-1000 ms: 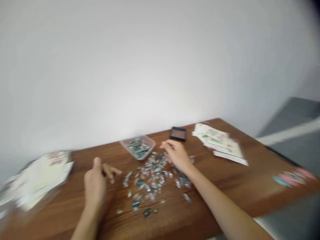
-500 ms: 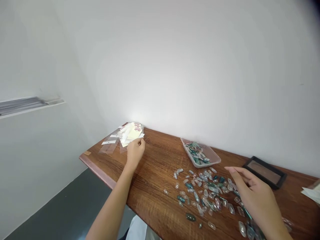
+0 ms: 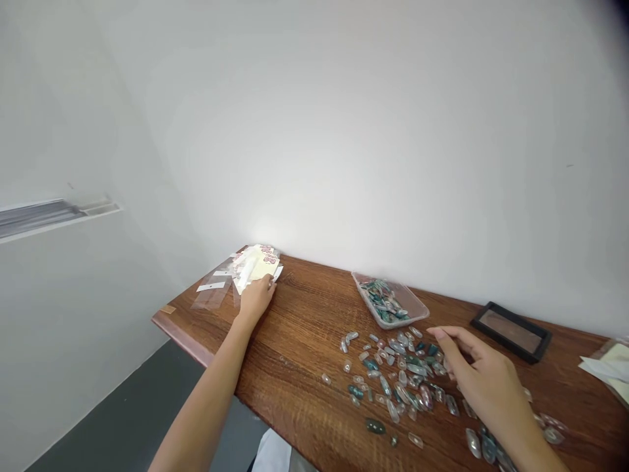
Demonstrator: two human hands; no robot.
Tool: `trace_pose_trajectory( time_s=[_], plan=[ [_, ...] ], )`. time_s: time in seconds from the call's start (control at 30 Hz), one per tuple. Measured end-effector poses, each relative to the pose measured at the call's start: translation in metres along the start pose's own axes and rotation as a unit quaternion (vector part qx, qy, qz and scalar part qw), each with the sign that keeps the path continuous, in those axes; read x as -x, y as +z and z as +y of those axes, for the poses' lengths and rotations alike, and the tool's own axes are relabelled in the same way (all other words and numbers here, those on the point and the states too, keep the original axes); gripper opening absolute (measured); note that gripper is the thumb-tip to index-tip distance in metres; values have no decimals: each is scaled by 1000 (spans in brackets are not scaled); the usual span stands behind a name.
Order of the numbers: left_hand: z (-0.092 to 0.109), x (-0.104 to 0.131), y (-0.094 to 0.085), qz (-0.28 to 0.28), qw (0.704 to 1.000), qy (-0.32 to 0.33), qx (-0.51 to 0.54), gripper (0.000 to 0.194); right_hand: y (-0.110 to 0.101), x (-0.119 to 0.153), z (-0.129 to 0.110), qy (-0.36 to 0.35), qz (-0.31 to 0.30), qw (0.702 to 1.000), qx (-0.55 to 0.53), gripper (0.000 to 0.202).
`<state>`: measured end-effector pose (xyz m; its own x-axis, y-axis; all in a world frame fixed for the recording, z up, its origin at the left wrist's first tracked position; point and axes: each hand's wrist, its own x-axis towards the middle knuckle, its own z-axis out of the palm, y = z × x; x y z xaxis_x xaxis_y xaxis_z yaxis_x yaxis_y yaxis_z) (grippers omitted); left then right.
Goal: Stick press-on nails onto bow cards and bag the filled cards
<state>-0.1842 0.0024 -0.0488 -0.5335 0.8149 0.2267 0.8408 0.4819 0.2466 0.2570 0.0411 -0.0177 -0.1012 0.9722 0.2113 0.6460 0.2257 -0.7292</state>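
Note:
My left hand (image 3: 256, 296) reaches to the near edge of a pile of cream cards with red print (image 3: 265, 264) at the table's far left corner. Its fingers are curled in at the pile's edge, and whether they grip a card is hidden. Over a loose scatter of press-on nails (image 3: 403, 378), clear, pinkish and teal, hovers my right hand (image 3: 484, 373). Its thumb and index fingertip come together in a pinch; anything between them is too small to make out. Clear plastic sleeves with white strips (image 3: 211, 286) lie left of the cards.
A clear plastic tub (image 3: 417, 308) with more nails stands behind the scatter. To its right lies a black-framed box (image 3: 514, 331) with a window. More cards and bags (image 3: 614, 367) sit at the right edge. The wooden table (image 3: 304, 321) meets a white wall (image 3: 344, 164).
My left hand has moved slightly left and down against the cards, its fingers turning toward the pile. My right hand has shifted a little left over the nails. The view has turned slightly right.

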Motion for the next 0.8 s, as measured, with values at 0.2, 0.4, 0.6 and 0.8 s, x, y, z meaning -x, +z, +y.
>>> trace_pose_trajectory(
  time_s=[0.2,0.4,0.6,0.8],
  plan=[
    [-6,-1,-1,51,998,23,-4,35,2,1,-2,-25,1,1000,-1,47],
    [-6,-7,-4,110,992,61,-25,38,0,-3,6,-20,-30,999,12,45],
    [-13,-14,-4,71,996,35,-37,37,0,-3,4,-30,-34,999,15,44],
    [-8,-10,-16,129,991,9,-33,35,1,-1,2,-57,-25,998,21,45]
  ],
)
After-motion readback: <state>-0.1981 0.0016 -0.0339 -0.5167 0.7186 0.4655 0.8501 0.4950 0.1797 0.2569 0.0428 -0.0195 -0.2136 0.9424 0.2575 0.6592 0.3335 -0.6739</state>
